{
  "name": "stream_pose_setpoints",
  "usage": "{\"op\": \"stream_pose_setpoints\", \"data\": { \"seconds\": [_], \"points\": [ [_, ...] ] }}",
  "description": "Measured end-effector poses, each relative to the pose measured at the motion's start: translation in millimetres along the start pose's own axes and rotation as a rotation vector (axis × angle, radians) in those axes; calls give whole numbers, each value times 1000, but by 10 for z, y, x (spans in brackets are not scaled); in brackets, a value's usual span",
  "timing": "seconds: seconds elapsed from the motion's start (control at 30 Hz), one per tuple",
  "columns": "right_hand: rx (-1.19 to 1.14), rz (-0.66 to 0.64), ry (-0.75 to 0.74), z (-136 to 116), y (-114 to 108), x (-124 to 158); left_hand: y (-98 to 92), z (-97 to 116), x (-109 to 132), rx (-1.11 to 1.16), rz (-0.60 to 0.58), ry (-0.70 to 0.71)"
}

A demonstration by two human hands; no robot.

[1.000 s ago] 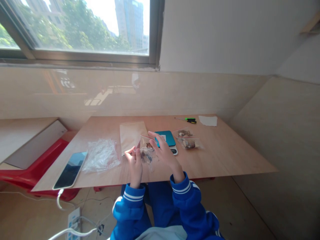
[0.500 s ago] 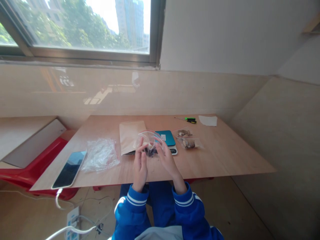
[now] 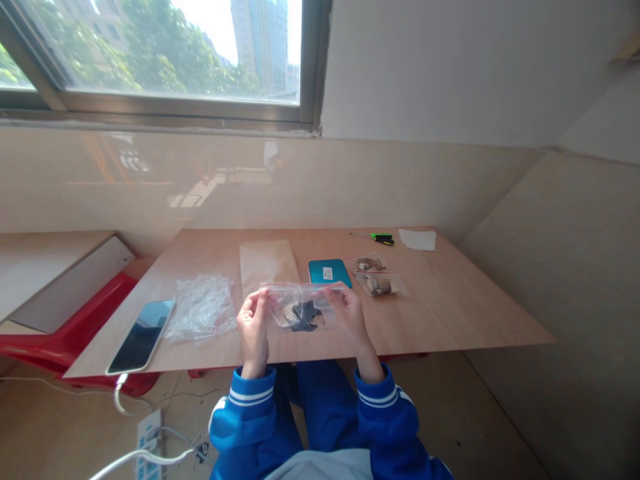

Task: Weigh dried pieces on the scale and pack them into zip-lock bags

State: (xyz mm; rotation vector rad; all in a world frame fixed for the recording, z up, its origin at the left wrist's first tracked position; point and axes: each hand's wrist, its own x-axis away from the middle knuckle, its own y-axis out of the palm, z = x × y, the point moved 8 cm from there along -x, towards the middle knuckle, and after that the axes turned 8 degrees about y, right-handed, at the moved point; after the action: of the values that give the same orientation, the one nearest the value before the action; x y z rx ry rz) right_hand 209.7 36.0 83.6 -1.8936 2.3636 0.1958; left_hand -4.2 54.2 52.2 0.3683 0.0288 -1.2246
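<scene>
A clear zip bag with a red line along its top edge is stretched between my two hands over the front of the table. Dark, flake-like pieces lie inside it; I cannot make out what they are. My left hand pinches the bag's top left corner. At the top right corner, my right hand pinches it too. Just behind the bag is a teal-topped scale, its front part hidden. A brown paper sheet or envelope lies behind my left hand.
On the left are a pile of clear plastic bags and a phone with a white cable. Two filled zip bags lie right of the scale. Farther back are a green-and-black screwdriver and white paper.
My hands have moved apart, from around the rounded, open-looking bag mouth to its two top corners. The bag's top edge is now straight and flat.
</scene>
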Motion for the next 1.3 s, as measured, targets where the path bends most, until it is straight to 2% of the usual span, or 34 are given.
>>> {"op": "stream_pose_setpoints", "data": {
  "seconds": [0.3, 0.67, 0.87, 0.97, 1.07, 1.17, 1.3],
  "points": [
    [122, -84, 38, 54, -195, -7, 22, 79, -23, -15, -42, 4],
    [226, 13, -61, -123, -274, 55, 91, 220, 24, 44, -133, 4],
    [255, 40, -73, -171, -281, 79, 106, 292, 77, 85, -13, 22],
    [236, 81, -95, -191, -298, 80, 135, 273, 87, 97, -1, 10],
    [150, 111, -78, -128, -321, 60, 216, 213, 88, 147, -84, -40],
    [44, 88, -8, -2, -305, 24, 273, 198, 86, 183, -161, -36],
    [-74, 18, 42, 65, -220, 5, 285, 179, 81, 209, -194, -34]
  ]
}}
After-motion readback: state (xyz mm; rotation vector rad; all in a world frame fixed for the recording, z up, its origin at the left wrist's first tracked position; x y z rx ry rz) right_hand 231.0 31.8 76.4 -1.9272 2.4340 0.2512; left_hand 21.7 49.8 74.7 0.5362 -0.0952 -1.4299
